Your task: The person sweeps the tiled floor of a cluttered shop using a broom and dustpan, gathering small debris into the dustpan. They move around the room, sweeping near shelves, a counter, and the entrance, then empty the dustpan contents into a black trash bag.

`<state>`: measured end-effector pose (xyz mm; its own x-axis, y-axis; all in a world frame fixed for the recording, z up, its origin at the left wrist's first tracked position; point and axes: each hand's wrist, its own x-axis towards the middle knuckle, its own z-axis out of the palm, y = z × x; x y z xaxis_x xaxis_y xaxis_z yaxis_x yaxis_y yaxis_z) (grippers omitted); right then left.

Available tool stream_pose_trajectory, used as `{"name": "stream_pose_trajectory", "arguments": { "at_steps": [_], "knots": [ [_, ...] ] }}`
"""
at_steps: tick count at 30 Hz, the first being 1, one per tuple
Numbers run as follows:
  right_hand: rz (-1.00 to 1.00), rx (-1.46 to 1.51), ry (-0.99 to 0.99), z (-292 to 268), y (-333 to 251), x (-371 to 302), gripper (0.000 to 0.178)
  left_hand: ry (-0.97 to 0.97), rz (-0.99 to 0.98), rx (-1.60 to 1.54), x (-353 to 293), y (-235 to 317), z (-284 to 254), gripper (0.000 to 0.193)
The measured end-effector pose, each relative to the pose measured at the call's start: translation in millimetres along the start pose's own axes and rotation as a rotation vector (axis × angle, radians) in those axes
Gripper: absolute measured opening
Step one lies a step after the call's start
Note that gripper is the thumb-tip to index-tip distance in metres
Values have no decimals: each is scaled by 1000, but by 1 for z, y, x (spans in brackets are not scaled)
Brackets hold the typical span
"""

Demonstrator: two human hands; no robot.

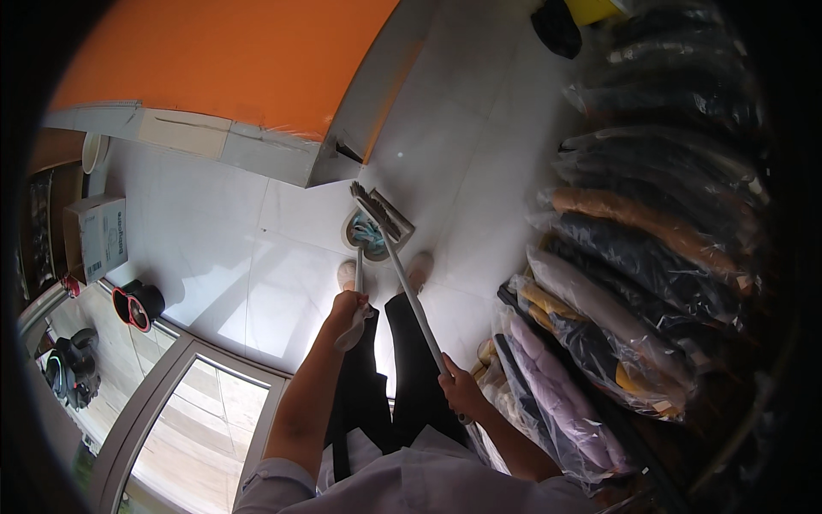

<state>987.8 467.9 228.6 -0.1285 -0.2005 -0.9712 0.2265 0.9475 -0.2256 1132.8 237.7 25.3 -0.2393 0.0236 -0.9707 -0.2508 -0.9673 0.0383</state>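
My left hand [347, 307] is closed around the upright handle of a dustpan [396, 212], whose pan rests on the pale tiled floor just beyond my shoes. Blue-green and light debris [366, 233] lies in the pan. Farther down its long grey handle, my right hand [460, 390] grips a broom [409, 295]. The broom's dark bristle head [373, 208] slants over the pan, overlapping it; whether the bristles touch the debris I cannot tell. A translucent whitish piece [352, 332] hangs just below my left hand.
A large orange-topped counter [231, 60] stands ahead to the left, its corner near the broom head. Plastic-covered garments [599, 317] hang along the right. At left are a cardboard box [101, 236], a black bin-like object with a red rim [139, 304] and a glass door frame [175, 360].
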Motion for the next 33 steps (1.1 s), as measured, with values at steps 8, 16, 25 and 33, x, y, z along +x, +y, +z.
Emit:
{"name": "stream_pose_trajectory", "arguments": {
  "at_steps": [8, 16, 25, 33],
  "knots": [
    [-235, -429, 392, -66, -17, 119, 61, 52, -45, -136, -33, 14, -46, 11],
    [-252, -769, 452, -28, -104, 194, 67, 108, -8, -180, -38, 44, -74, 12],
    [-200, -719, 148, 85, 21, 99, 61, 95, 66, -219, 40, -4, -151, 18],
    [-272, -664, 200, 95, -34, 100, 59, 128, 47, -298, -60, 16, -172, 12]
  ]
}}
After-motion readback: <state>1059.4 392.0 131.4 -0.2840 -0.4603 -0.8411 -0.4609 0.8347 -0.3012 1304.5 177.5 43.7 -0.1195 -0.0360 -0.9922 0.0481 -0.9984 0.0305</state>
